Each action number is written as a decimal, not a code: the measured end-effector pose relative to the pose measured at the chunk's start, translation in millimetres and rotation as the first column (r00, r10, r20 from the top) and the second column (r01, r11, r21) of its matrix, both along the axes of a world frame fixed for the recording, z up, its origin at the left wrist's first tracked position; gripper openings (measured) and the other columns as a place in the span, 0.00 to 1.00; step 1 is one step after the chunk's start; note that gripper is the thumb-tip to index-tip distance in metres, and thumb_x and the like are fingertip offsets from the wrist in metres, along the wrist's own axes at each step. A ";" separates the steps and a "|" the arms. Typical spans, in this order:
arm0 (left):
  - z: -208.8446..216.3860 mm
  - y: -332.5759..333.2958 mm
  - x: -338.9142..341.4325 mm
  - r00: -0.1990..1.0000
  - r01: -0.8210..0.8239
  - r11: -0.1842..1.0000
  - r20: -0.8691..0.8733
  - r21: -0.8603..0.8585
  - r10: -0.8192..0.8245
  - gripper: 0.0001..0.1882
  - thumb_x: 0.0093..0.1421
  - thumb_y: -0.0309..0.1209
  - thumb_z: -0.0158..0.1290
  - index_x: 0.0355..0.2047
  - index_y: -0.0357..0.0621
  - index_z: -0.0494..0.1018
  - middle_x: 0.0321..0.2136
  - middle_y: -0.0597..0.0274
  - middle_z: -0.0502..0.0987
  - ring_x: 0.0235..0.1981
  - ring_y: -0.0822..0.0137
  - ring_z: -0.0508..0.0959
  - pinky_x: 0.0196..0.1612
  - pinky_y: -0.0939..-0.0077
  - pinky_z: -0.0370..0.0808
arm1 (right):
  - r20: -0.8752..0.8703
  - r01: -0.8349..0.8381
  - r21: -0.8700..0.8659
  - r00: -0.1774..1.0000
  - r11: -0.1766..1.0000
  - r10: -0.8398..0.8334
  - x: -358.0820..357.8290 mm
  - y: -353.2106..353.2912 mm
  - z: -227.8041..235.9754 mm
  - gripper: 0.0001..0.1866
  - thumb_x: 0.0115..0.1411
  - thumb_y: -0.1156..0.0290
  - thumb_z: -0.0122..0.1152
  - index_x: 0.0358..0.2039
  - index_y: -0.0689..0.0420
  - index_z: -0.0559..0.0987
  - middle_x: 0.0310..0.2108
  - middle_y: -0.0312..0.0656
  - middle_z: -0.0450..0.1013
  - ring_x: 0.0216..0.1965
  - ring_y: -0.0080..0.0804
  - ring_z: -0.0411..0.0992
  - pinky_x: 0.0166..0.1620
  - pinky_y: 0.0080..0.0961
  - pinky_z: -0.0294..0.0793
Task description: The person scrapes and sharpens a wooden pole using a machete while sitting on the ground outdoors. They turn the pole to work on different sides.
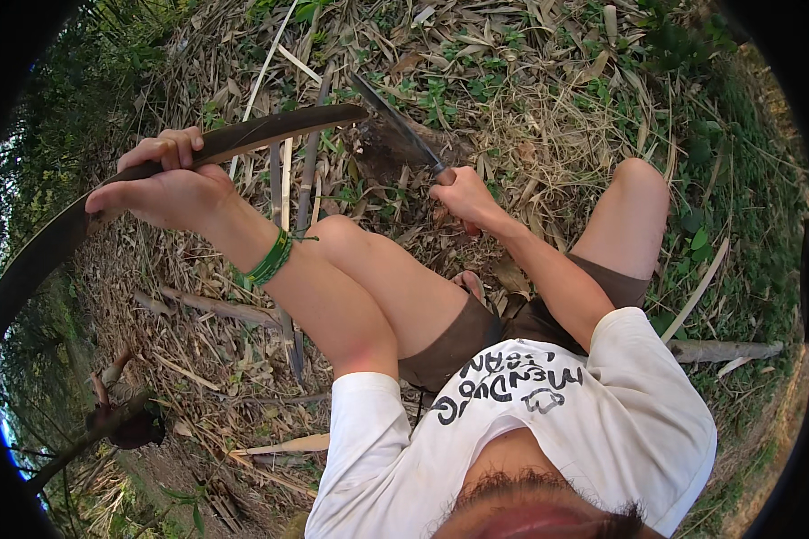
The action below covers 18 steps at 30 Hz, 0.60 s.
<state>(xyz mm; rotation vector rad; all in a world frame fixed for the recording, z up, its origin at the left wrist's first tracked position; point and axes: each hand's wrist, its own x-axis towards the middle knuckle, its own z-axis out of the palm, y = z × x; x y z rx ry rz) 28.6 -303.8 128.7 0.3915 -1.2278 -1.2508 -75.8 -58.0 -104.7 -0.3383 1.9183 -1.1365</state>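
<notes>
My left hand is closed around a long dark slat of wood or bamboo, with a green band on the wrist behind it. One end of the slat reaches over a wood stump; the other runs off past the left rim, and its edge looks pale and cut. In my right hand is a machete, gripped by its brown handle. Its blade points up and left, the tip just beyond the slat's end. Whether blade and slat touch, I cannot tell.
Dry leaves and green weeds cover the ground. Several narrow strips lie beyond and beside my left knee. A pale stick and a thicker log lie at the right. A branch with a dark object stands lower left.
</notes>
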 end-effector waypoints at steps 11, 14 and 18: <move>1.0 -1.2 -5.7 0.999 0.008 0.999 -0.040 0.034 -0.006 0.45 0.56 0.80 0.27 0.16 0.49 0.62 0.11 0.68 0.54 0.14 0.71 0.57 0.20 0.77 0.61 | -0.116 0.061 0.085 0.992 0.994 -0.051 19.2 1.2 -45.8 0.14 0.53 0.68 0.63 0.19 0.63 0.71 0.14 0.38 0.66 0.16 0.28 0.65 0.24 0.34 0.65; 6.2 4.2 -15.1 0.992 -0.102 0.988 -0.056 0.113 0.109 0.42 0.58 0.77 0.30 0.19 0.48 0.62 0.13 0.68 0.57 0.15 0.70 0.59 0.19 0.76 0.63 | -0.159 -0.004 0.023 0.987 1.000 0.007 6.2 11.2 -66.5 0.11 0.53 0.69 0.61 0.19 0.61 0.72 0.14 0.40 0.68 0.15 0.32 0.67 0.23 0.35 0.66; 12.5 3.1 -6.1 0.920 -0.375 0.892 -0.016 0.251 0.391 0.40 0.66 0.70 0.32 0.21 0.43 0.65 0.12 0.66 0.59 0.13 0.70 0.62 0.18 0.75 0.68 | 0.345 0.027 -0.131 0.938 0.991 0.021 1.9 11.0 -40.0 0.13 0.54 0.74 0.62 0.17 0.59 0.68 0.15 0.37 0.68 0.14 0.27 0.65 0.19 0.29 0.63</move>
